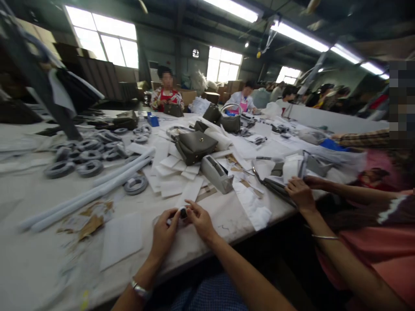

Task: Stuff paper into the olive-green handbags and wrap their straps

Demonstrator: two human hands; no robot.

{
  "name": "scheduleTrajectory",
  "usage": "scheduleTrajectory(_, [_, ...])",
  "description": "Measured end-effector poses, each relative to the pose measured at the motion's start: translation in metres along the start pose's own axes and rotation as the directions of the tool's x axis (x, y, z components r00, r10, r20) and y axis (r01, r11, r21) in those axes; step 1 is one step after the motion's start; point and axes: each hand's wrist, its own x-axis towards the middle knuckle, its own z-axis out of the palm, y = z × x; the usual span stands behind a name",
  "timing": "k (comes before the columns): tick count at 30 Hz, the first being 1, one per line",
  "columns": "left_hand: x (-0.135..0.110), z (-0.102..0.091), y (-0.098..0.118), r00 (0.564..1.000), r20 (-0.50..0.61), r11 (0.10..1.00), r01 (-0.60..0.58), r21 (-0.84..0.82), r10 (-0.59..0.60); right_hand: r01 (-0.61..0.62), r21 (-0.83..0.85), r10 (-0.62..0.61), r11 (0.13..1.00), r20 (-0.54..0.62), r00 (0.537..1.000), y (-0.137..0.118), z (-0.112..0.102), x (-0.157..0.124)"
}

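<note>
My left hand (166, 231) and my right hand (200, 221) meet above the front of the worktable. Between their fingertips is a small dark piece with a white edge (183, 212); its kind is too small to make out. Fingers of both hands are closed in a pinch on it. Just beyond my hands lie loose white sheets (171, 187) and a grey tape dispenser (216, 173). A dark olive handbag (196, 146) rests on the papers behind them.
Rolls of grey strap (135, 185) and long white tubes (94, 195) lie to the left, near a white foam sheet (122, 238). At right, a co-worker's hands (301, 194) handle a dark bag piece. Other people sit across the worktable (29, 255).
</note>
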Motion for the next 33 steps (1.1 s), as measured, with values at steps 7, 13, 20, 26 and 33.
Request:
scheduleTrajectory(7, [-0.006,0.006,-0.004,1.000,0.016,0.999,-0.026,-0.022,0.026,0.081,-0.141,-0.067,0.987,0.105,0.992,-0.006,-0.007,-0.001])
scheduleTrajectory(13, [-0.006,0.007,0.000,0.989,0.118,0.990,-0.075,-0.123,0.089,0.134,-0.123,-0.117,0.983,0.138,0.984,-0.004,-0.010,-0.001])
scheduleTrajectory(20, [-0.006,0.001,0.004,0.993,0.027,0.916,0.116,-0.385,-0.115,0.031,-0.017,-0.030,0.999,0.036,0.999,0.001,-0.005,-0.001])
scheduleTrajectory(26, [-0.014,-0.036,0.019,0.947,0.017,0.709,0.251,-0.659,-0.320,0.024,-0.068,-0.025,0.997,-0.014,1.000,0.003,-0.010,0.000])
scheduleTrajectory(33, [-0.088,-0.138,0.026,0.873,-0.116,0.697,0.291,-0.655,-0.473,0.031,-0.070,-0.036,0.997,-0.069,0.997,0.008,-0.018,0.001])
